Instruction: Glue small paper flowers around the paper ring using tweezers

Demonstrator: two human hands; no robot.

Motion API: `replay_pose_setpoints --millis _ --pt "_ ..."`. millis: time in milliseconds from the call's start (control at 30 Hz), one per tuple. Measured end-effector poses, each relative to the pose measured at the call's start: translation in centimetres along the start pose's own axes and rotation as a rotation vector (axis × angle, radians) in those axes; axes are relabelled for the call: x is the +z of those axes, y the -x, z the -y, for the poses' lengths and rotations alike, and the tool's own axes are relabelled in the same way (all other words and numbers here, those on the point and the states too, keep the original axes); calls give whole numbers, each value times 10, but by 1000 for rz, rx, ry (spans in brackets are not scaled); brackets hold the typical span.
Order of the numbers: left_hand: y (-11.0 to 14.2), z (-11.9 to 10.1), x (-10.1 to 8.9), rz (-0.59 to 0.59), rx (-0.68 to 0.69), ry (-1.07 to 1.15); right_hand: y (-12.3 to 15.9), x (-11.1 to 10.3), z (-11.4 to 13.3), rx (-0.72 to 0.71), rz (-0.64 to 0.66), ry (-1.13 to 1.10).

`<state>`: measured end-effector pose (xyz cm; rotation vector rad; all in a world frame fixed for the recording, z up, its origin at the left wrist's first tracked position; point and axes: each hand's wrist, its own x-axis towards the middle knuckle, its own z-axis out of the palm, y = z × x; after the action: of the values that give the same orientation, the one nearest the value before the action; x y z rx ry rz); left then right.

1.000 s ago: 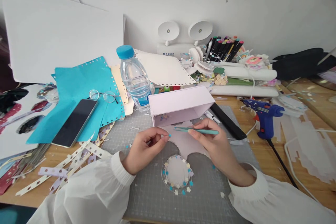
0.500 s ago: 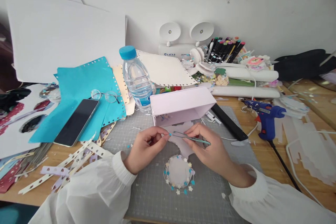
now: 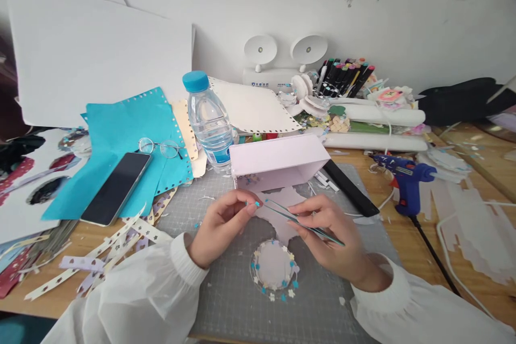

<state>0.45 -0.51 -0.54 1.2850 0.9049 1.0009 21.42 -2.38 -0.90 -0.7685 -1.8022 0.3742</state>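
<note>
Between the thumb and finger of my left hand (image 3: 226, 221) is a tiny blue paper flower (image 3: 257, 203). My right hand (image 3: 328, 234) grips a pair of teal tweezers (image 3: 308, 226), whose tips are spread apart and point at my left fingertips. Below both hands lies a round white paper disc (image 3: 274, 263), ringed by thin wire with small blue, white and cream flowers. Under the tweezers is a pale paper sheet with scalloped cut-outs (image 3: 282, 220). Just beyond stands a pale lilac box (image 3: 278, 158), its open side facing me.
A grey cutting mat (image 3: 229, 301) covers the work area. Left are a water bottle (image 3: 209, 123), glasses (image 3: 161, 148), a phone (image 3: 116, 188) and punched paper strips (image 3: 84, 263). Right lie a black bar (image 3: 350, 188) and a blue glue gun (image 3: 407, 177) with its cord. Markers (image 3: 344, 76) stand behind.
The tweezers went to my left fingertips, then drew back slightly and now tilt more steeply, tips apart. The blue flower shows more clearly in my left fingers, which have shifted a little.
</note>
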Motion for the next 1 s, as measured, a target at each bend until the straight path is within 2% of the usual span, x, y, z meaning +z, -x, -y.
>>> replay_pose_setpoints --millis 233,400,500,733,1000 --pt "-1 2 -2 -11 -21 151 -2 -4 4 -63 79 -9" --pt "-2 1 -2 -11 -71 195 -1 -3 5 -75 77 -23" --pt "-3 -1 -1 7 -109 229 -1 -2 5 -24 59 -66" --pt "-4 -4 -1 72 -187 356 2 0 1 211 0 -239" --pt "-4 -3 -2 85 -220 401 4 -1 1 332 -8 -379"
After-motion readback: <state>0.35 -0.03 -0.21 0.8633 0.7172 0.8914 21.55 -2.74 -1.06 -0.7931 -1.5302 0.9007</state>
